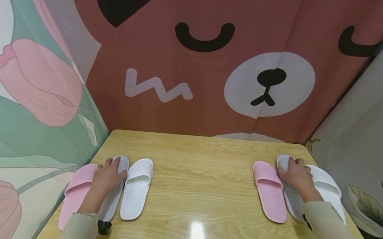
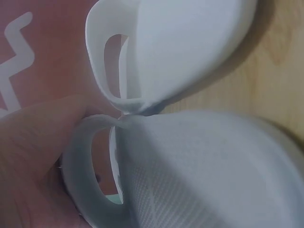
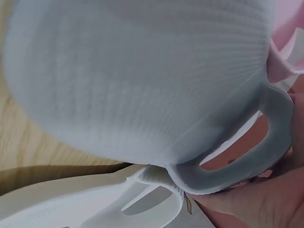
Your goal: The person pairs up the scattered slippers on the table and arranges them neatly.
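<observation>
As pink and white slippers (image 1: 272,205) (image 1: 137,199) flank grey ones (image 1: 112,201) (image 1: 293,198), left hand (image 1: 109,176) and right hand (image 1: 298,176) grip far ends, presumably for clearance.

— See what under the left hand (image 1: 105,181)?
— See the left-middle slipper (image 1: 111,201), with the left-outer slipper (image 1: 74,196) just beside to the hand's left, the left-inner slipper (image 1: 136,193) to its right.
— And under the right hand (image 1: 299,177)?
— See the right-middle slipper (image 1: 292,200), with the right-inner slipper (image 1: 272,201) to that hand's left, the right-outer slipper (image 1: 327,180) to its right.
— Beneath all six?
— Find the table (image 1: 201,177), also between both hands.
— Beyond?
— Find the back curtain (image 1: 206,70) ahead of both hands, the left curtain (image 1: 42,84) and the right curtain (image 1: 354,133) outward of them.
</observation>
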A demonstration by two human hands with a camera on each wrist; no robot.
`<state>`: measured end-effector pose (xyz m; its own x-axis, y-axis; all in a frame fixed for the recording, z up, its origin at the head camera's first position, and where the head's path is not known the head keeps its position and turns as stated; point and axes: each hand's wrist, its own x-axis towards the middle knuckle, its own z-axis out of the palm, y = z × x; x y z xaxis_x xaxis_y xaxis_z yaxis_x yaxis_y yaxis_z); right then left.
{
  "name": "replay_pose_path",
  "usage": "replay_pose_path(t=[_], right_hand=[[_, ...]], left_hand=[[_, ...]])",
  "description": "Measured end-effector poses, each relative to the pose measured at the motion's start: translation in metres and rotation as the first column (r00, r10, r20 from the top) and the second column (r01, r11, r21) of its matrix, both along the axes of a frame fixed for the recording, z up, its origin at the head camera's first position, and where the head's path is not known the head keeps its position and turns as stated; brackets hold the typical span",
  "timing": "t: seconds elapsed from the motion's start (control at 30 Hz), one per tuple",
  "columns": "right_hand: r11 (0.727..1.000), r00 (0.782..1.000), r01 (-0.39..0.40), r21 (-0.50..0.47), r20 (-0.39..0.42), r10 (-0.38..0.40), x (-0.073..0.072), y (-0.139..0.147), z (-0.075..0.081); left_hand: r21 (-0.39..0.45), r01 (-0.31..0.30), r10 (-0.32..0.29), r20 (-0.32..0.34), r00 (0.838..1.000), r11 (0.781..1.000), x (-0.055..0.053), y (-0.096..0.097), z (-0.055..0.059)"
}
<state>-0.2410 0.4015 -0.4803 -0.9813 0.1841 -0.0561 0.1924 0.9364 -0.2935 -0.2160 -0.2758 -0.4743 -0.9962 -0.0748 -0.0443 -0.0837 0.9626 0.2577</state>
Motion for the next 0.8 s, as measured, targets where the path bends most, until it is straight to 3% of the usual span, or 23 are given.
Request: replay_pose_path(t=[0.8], right_hand=[[1.0,0.999,0.02,-0.013,-0.032,-0.021,-0.001,-0.002,0.015]], left_hand=[[0.002,0.015,-0.015,0.011,1.0,1.0,-0.002,0.0,0.012]])
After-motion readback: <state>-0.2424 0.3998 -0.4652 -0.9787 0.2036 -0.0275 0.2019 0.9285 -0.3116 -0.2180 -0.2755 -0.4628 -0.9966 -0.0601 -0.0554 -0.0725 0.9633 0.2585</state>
